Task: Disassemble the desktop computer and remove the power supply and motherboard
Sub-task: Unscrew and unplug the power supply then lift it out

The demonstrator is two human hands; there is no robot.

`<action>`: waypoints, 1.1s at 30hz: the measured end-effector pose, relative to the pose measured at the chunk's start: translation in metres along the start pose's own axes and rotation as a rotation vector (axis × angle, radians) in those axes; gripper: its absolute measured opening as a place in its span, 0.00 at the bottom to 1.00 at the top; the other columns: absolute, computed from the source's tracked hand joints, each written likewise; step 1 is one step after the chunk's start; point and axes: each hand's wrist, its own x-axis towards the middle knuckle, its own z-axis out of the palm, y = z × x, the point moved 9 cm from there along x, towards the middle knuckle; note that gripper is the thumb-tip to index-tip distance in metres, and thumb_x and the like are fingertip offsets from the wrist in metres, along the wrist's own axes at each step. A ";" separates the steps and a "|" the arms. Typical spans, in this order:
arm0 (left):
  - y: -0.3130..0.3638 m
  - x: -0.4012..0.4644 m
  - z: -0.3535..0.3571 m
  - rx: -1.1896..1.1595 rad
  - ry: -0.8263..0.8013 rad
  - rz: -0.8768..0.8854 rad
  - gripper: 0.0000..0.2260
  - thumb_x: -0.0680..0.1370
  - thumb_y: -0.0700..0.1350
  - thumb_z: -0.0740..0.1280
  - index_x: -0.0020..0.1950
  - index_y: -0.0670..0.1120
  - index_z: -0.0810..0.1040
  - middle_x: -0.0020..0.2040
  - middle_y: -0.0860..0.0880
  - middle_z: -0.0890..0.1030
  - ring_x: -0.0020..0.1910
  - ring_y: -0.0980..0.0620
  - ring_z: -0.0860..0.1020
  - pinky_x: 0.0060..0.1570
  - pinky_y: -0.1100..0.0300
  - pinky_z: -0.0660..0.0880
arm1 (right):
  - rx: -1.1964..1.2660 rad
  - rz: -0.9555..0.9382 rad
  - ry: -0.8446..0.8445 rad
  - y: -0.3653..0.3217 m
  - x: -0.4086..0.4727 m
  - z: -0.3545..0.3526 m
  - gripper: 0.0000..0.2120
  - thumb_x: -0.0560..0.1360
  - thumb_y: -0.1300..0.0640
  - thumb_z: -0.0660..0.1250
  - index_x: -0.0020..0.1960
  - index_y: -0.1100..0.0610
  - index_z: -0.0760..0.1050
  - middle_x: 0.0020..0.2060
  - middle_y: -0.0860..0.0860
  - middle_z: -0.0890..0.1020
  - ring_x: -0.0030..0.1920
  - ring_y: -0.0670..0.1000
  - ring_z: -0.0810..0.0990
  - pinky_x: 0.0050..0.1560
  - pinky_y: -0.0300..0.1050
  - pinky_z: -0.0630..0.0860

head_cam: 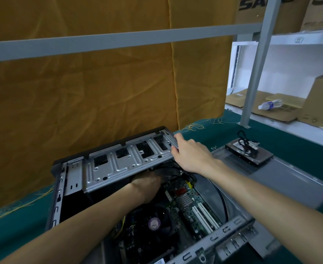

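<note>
1. Readable writing: cardboard boxes (255, 8) on the top shelf show big dark letters "SA…", the rest cut off. The round sticker on the CPU fan (154, 224) has text too small to read.
2. Open computer case (231, 228) lies on its side on the green-covered desk (290, 134), near the desk's back edge, which meets the orange curtain (99, 92).
3. Right hand (192, 152) grips the right end of the tilted-up metal drive cage (126, 162), fingers curled over its edge.
4. Left hand (147, 184) reaches under the drive cage into the case; its fingers are hidden, so cannot tell what, if anything, it holds.
5. Motherboard (187, 202) sits inside the case, just right of and below the left hand; white slots (204, 216) toward the near right.
6. Power supply not identifiable.
7. Removed side panel (271, 178) lies flat on the desk to the right of the case; a hard drive (249, 152) with black cables (246, 143) rests on its far end.
8. Open desk cloth lies right of the panel, up to the grey rack post (255, 73). Water bottle (270, 104) lies on flattened cardboard on the lower shelf beyond.
</note>
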 end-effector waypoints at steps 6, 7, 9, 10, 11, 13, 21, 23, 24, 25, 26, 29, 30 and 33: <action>0.005 0.003 0.000 0.114 0.042 0.010 0.20 0.84 0.35 0.56 0.77 0.38 0.65 0.68 0.39 0.77 0.62 0.42 0.79 0.55 0.53 0.76 | -0.002 0.002 0.009 0.000 0.000 -0.001 0.16 0.86 0.47 0.52 0.69 0.55 0.63 0.34 0.51 0.79 0.31 0.54 0.78 0.28 0.47 0.66; 0.007 0.006 0.002 0.143 0.035 0.003 0.19 0.84 0.35 0.56 0.75 0.37 0.67 0.67 0.39 0.78 0.61 0.42 0.80 0.56 0.51 0.78 | -0.010 0.000 0.012 -0.001 -0.001 -0.001 0.16 0.86 0.48 0.52 0.69 0.55 0.63 0.34 0.51 0.79 0.31 0.54 0.78 0.27 0.47 0.66; 0.010 0.008 0.001 0.183 0.025 0.010 0.17 0.84 0.35 0.56 0.73 0.36 0.70 0.67 0.37 0.77 0.62 0.41 0.79 0.57 0.49 0.78 | -0.024 -0.002 0.015 -0.002 -0.001 0.000 0.16 0.86 0.48 0.51 0.69 0.56 0.64 0.34 0.51 0.79 0.30 0.53 0.78 0.27 0.46 0.66; 0.010 0.008 0.000 0.209 0.024 0.026 0.16 0.84 0.34 0.55 0.72 0.35 0.70 0.68 0.36 0.76 0.63 0.40 0.78 0.59 0.49 0.77 | -0.029 0.001 0.017 -0.002 -0.001 0.000 0.17 0.86 0.48 0.51 0.69 0.56 0.64 0.34 0.51 0.79 0.30 0.53 0.78 0.27 0.46 0.66; 0.010 0.008 0.000 0.245 0.027 0.048 0.16 0.84 0.34 0.55 0.71 0.34 0.70 0.68 0.35 0.76 0.64 0.40 0.77 0.61 0.49 0.74 | -0.029 0.003 0.015 -0.002 -0.001 0.000 0.17 0.86 0.48 0.51 0.69 0.56 0.63 0.34 0.51 0.79 0.30 0.53 0.78 0.27 0.47 0.66; 0.007 0.005 0.002 0.330 0.028 0.088 0.14 0.84 0.35 0.55 0.67 0.33 0.72 0.66 0.35 0.77 0.63 0.40 0.78 0.62 0.51 0.72 | -0.014 0.006 0.005 -0.002 -0.002 0.001 0.17 0.86 0.48 0.51 0.70 0.56 0.63 0.35 0.51 0.79 0.31 0.53 0.78 0.27 0.47 0.67; -0.012 0.005 0.007 0.059 -0.022 -0.068 0.13 0.85 0.42 0.57 0.66 0.37 0.72 0.64 0.37 0.77 0.61 0.40 0.77 0.47 0.55 0.66 | 0.005 0.006 0.009 -0.001 -0.004 0.000 0.18 0.86 0.48 0.51 0.71 0.56 0.63 0.34 0.51 0.79 0.30 0.53 0.78 0.27 0.47 0.67; -0.015 0.006 0.010 -0.015 -0.036 -0.079 0.13 0.85 0.43 0.58 0.65 0.38 0.73 0.63 0.38 0.78 0.60 0.41 0.78 0.45 0.56 0.65 | 0.005 0.006 0.009 -0.001 -0.004 0.000 0.18 0.86 0.48 0.51 0.70 0.55 0.63 0.33 0.51 0.79 0.30 0.53 0.78 0.27 0.47 0.67; -0.017 0.006 0.011 -0.050 -0.041 -0.088 0.13 0.85 0.44 0.58 0.64 0.38 0.73 0.62 0.38 0.78 0.59 0.42 0.78 0.44 0.56 0.65 | 0.008 0.006 0.009 0.000 -0.003 0.000 0.17 0.86 0.48 0.51 0.70 0.55 0.63 0.33 0.50 0.79 0.30 0.53 0.78 0.27 0.47 0.67; -0.019 0.006 0.011 -0.061 -0.047 -0.097 0.13 0.85 0.46 0.59 0.64 0.39 0.74 0.62 0.38 0.78 0.58 0.42 0.79 0.44 0.56 0.66 | 0.015 0.006 0.009 0.000 -0.003 0.000 0.17 0.86 0.48 0.52 0.70 0.55 0.63 0.33 0.50 0.79 0.30 0.53 0.78 0.27 0.47 0.66; -0.019 0.005 0.009 -0.055 -0.044 -0.097 0.13 0.86 0.47 0.58 0.63 0.39 0.74 0.61 0.38 0.78 0.58 0.42 0.79 0.44 0.56 0.66 | 0.024 0.008 0.009 0.000 -0.003 0.000 0.17 0.85 0.48 0.52 0.70 0.55 0.63 0.33 0.50 0.79 0.30 0.53 0.78 0.27 0.47 0.66; -0.018 0.002 0.010 0.047 -0.044 -0.044 0.15 0.86 0.49 0.57 0.63 0.39 0.73 0.61 0.38 0.78 0.57 0.41 0.78 0.44 0.55 0.66 | 0.038 0.008 0.005 0.001 -0.002 0.000 0.17 0.85 0.48 0.52 0.70 0.54 0.63 0.32 0.50 0.79 0.29 0.52 0.77 0.27 0.46 0.64; -0.017 0.002 0.010 0.095 -0.043 -0.022 0.15 0.86 0.49 0.56 0.63 0.39 0.74 0.61 0.38 0.78 0.55 0.42 0.79 0.43 0.56 0.66 | 0.037 0.006 0.002 0.001 -0.002 0.000 0.17 0.85 0.48 0.53 0.71 0.54 0.63 0.32 0.50 0.79 0.29 0.52 0.77 0.27 0.46 0.65; -0.008 0.003 0.008 0.145 -0.055 -0.033 0.14 0.87 0.44 0.55 0.63 0.37 0.75 0.60 0.39 0.79 0.52 0.44 0.79 0.43 0.54 0.70 | 0.018 0.000 0.007 0.000 -0.003 0.000 0.17 0.86 0.48 0.52 0.70 0.55 0.63 0.33 0.50 0.79 0.30 0.52 0.78 0.27 0.47 0.66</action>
